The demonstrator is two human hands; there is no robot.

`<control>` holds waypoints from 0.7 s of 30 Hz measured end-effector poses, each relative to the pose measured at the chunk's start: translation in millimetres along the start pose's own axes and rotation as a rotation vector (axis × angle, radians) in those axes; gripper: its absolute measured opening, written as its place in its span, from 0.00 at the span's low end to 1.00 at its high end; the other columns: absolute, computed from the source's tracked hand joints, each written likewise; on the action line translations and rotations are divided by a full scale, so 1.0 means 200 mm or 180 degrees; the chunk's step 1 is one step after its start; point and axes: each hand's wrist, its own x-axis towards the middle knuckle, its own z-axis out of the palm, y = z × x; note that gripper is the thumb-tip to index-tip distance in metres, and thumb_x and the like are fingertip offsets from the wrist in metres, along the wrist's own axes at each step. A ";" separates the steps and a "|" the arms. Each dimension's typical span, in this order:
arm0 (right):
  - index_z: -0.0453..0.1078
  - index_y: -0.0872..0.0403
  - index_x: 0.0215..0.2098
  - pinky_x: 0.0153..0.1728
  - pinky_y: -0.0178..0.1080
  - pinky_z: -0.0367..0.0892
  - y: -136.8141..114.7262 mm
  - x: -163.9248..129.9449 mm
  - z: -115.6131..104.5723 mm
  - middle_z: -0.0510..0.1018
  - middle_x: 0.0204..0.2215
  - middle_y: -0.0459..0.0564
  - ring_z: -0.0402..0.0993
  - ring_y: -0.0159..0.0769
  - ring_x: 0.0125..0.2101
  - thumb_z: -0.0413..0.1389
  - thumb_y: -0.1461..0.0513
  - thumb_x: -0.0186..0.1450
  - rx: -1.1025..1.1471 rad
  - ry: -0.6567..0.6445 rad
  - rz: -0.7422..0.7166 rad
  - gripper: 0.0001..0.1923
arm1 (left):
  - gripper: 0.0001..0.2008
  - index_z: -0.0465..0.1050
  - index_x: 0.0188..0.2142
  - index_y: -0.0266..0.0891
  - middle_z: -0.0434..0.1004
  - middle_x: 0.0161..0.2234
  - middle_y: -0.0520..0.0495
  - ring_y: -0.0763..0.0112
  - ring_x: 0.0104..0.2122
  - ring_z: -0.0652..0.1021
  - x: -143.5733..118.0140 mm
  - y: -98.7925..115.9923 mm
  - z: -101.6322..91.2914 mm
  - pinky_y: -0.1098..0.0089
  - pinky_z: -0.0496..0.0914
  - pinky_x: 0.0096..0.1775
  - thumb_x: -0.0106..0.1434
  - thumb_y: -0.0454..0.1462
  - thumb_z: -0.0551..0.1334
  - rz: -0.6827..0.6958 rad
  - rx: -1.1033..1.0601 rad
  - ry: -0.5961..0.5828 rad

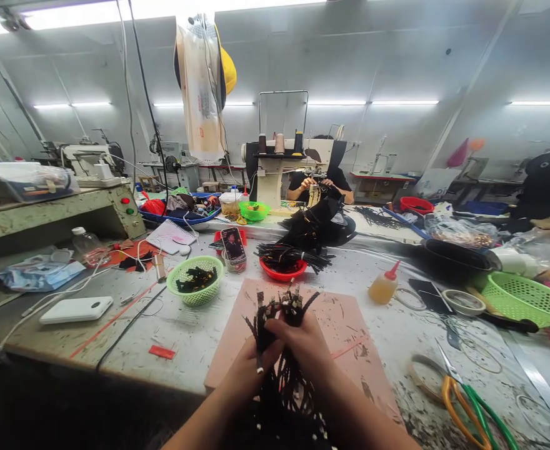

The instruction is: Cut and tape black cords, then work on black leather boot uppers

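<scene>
Both my hands are closed around a thick bundle of black straps point(282, 381), held over the near edge of a pinkish board point(345, 319). My left hand point(251, 362) wraps the bundle from the left. From the right, my right hand point(300, 340) grips it, thumb laid across the front. The strap ends fan out above my fingers, and some show pale tips. Long lengths hang below toward my lap. Beyond the board, a red bowl point(283, 273) holds more black strips. A green basket point(195, 297) with short black pieces stands to the left.
Scissors point(462, 394), a tape roll point(463, 302) and a glue bottle point(384, 284) lie to the right. A phone point(233, 244) leans on a clear cup behind the board. A power bank point(77, 309) sits at left. Across the table, a person works at a sewing machine point(279, 172).
</scene>
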 end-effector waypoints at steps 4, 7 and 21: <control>0.67 0.55 0.21 0.22 0.33 0.58 0.01 0.00 0.00 0.67 0.17 0.41 0.60 0.28 0.19 0.61 0.55 0.50 0.0256 -0.0063 -0.0026 0.13 | 0.21 0.75 0.38 0.38 0.78 0.36 0.45 0.58 0.41 0.74 -0.02 0.00 0.02 0.66 0.67 0.41 0.47 0.48 0.67 -0.0241 -0.0138 0.0240; 0.59 0.54 0.15 0.17 0.32 0.50 0.03 -0.01 -0.01 0.57 0.10 0.37 0.50 0.24 0.14 0.61 0.52 0.51 0.0309 -0.0051 0.0061 0.19 | 0.22 0.75 0.34 0.36 0.78 0.28 0.45 0.61 0.32 0.76 -0.02 0.00 0.04 0.67 0.68 0.34 0.45 0.50 0.67 -0.0357 -0.0274 0.0555; 0.72 0.56 0.26 0.33 0.37 0.66 0.06 -0.03 0.00 0.74 0.23 0.46 0.70 0.36 0.28 0.59 0.48 0.52 0.0220 0.0494 -0.0003 0.18 | 0.19 0.76 0.40 0.38 0.77 0.44 0.44 0.58 0.50 0.71 0.01 0.00 0.03 0.65 0.63 0.52 0.49 0.44 0.68 -0.0162 -0.0781 0.0442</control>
